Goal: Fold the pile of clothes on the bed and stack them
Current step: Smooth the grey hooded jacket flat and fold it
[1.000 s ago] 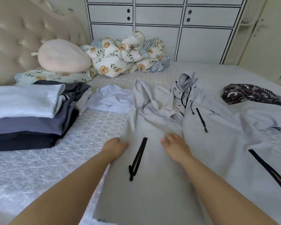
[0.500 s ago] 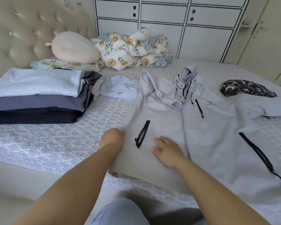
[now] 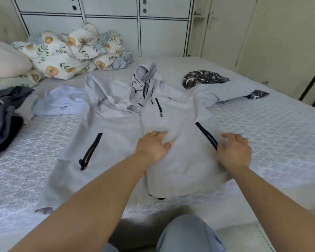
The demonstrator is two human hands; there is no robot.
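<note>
Now the bed [image 3: 273, 128] fills most of the room from where I stand, its pale patterned cover stretching to the white cupboards [image 3: 116, 28] behind, and the view has swung to the right since a moment ago, so the stack of folded clothes [image 3: 5, 113] that sat fully in sight on the left is cut off at the edge and looks blurred. Across the middle of the bed lies the grey jacket [image 3: 120, 139], front up, hood standing crumpled at the far end, one sleeve trailing off to the right. Both hands have shifted rightward over it: half a second back they worked at the left panel beside the left pocket zip [image 3: 90, 151], and that zip now lies well clear to their left. The left hand [image 3: 153, 146] rests flat on the middle of the jacket with fingers spread and relaxed, pressing the cloth down. The right hand [image 3: 234, 151] sits at the jacket's right side, just beside the lower end of the right pocket zip [image 3: 206, 136], fingers loosely bent over the fabric; I cannot tell whether it pinches any of it. Behind the jacket's left shoulder lies a light blue garment [image 3: 62, 102], and beyond its right sleeve a dark patterned garment [image 3: 205, 79]. At the head of the bed a floral quilt [image 3: 67, 55] is bundled up, with a pink pillow [image 3: 5, 62] at the left edge. A knee in blue jeans [image 3: 185, 235] shows at the bottom.
</note>
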